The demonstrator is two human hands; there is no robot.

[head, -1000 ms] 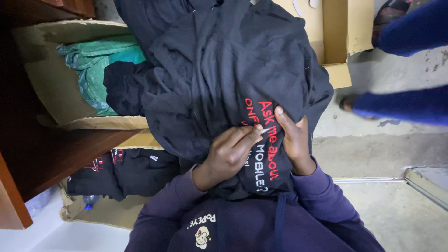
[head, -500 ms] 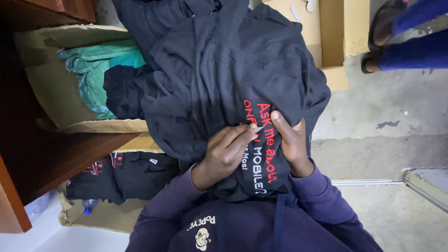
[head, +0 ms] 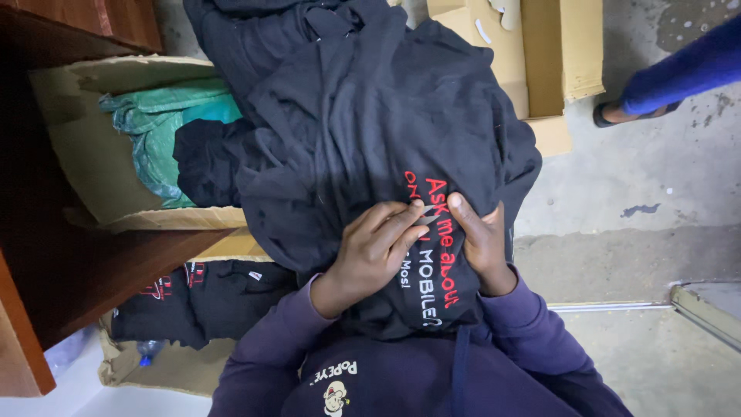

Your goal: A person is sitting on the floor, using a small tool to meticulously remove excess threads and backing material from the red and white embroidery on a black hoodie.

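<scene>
Since a second ago I see little change in the grip, while the other person's blue-clad leg (head: 683,73) and sandalled foot at the upper right have shifted. My left hand (head: 374,247) lies flat with its fingers pressing the printed patch of the black garment (head: 370,131) on my lap, and my right hand (head: 480,235) pinches the same cloth just beside it — fingertips nearly touching. Further left, an open cardboard box (head: 85,154) holds green plastic (head: 150,127) and dark cloth, with folded black shirts (head: 193,297) below — the garment hides the box's right edge.
</scene>
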